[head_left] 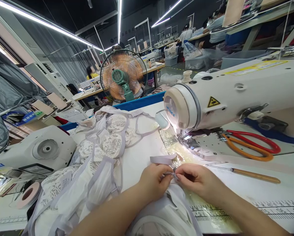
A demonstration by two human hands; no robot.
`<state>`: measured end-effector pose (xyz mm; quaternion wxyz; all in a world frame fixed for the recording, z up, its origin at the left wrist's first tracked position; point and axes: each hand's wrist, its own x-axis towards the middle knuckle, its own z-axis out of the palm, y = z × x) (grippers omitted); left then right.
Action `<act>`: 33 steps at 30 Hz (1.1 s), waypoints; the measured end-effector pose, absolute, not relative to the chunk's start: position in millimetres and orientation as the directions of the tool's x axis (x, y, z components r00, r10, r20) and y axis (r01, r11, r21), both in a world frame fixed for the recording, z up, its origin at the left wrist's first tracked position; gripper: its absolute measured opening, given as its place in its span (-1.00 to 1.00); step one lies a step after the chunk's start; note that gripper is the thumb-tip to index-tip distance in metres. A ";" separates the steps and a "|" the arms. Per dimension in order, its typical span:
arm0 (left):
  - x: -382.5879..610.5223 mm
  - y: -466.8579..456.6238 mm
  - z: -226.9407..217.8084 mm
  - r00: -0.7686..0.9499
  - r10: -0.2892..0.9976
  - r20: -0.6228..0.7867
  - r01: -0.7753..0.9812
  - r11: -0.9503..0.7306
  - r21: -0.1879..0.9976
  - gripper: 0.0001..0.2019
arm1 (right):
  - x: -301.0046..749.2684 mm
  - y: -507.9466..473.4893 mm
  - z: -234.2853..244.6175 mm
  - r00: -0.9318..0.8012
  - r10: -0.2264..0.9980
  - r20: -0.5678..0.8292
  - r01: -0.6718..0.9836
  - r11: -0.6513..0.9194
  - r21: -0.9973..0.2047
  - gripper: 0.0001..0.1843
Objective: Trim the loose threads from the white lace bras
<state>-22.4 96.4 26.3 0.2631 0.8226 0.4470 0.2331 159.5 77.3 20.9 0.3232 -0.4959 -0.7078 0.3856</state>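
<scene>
My left hand (153,181) and my right hand (198,178) meet in front of the sewing machine (235,95), both pinching a pale lilac elastic strap (163,159) and a small metal ring between the fingertips. The strap loops up toward the needle area (186,139). White fabric of the same garment (161,213) lies under my wrists. A heap of white lace garments (100,154) lies to the left, close to my left forearm.
Red and orange scissors (252,146) and a wooden-handled awl (255,175) lie on the machine bed at right. A second sewing machine (38,152) and tape roll (29,195) sit at left. A fan (123,76) stands behind; other people work at far tables.
</scene>
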 end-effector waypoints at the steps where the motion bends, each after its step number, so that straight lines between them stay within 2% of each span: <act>1: -21.9 95.0 26.6 0.453 0.876 0.168 0.632 -0.448 0.632 -0.79 | 158.8 76.8 21.0 -0.279 0.956 0.084 0.466 0.212 -0.859 -0.75; 4: -20.1 90.4 28.3 0.349 0.906 0.240 0.671 -0.420 0.611 -0.83 | 156.0 74.8 21.3 -0.199 0.975 0.100 0.482 0.185 -0.857 -0.76; 6: -18.8 88.3 30.1 0.380 0.893 0.241 0.631 -0.441 0.638 -0.94 | 153.9 72.9 21.0 -0.164 0.980 0.112 0.470 0.177 -0.865 -0.74; 8: -17.5 88.1 32.0 0.450 0.870 0.199 0.557 -0.448 0.699 -0.91 | 152.0 70.9 20.1 -0.167 0.976 0.141 0.454 0.203 -0.868 -0.72; 12: -15.3 92.3 34.9 0.503 0.861 0.077 0.472 -0.349 0.810 -0.78 | 151.0 68.3 18.0 -0.234 0.952 0.197 0.426 0.282 -0.860 -0.71; 18: -14.9 98.9 32.0 0.503 0.863 0.033 0.412 -0.274 0.869 -0.84 | 149.6 68.5 18.0 -0.250 0.939 0.235 0.477 0.331 -0.815 -0.73; 23: -18.3 101.9 36.0 0.529 0.846 0.069 0.344 -0.288 0.894 -0.89 | 150.1 70.3 14.9 -0.132 0.939 0.317 0.652 0.323 -0.685 -0.82; 28: -25.3 102.4 42.4 0.520 0.851 0.079 0.320 -0.279 0.905 -0.87 | 162.4 74.1 8.8 -0.009 0.942 0.336 0.707 0.244 -0.663 -0.83; 32: -25.3 100.3 38.0 0.435 0.872 0.224 0.396 -0.408 0.823 -0.93 | 161.8 71.3 9.3 -0.149 0.929 0.339 0.659 0.349 -0.666 -0.82; 33: -24.9 99.9 36.2 0.449 0.852 0.269 0.391 -0.458 0.798 -0.86 | 160.0 69.9 10.4 -0.189 0.923 0.337 0.640 0.376 -0.670 -0.82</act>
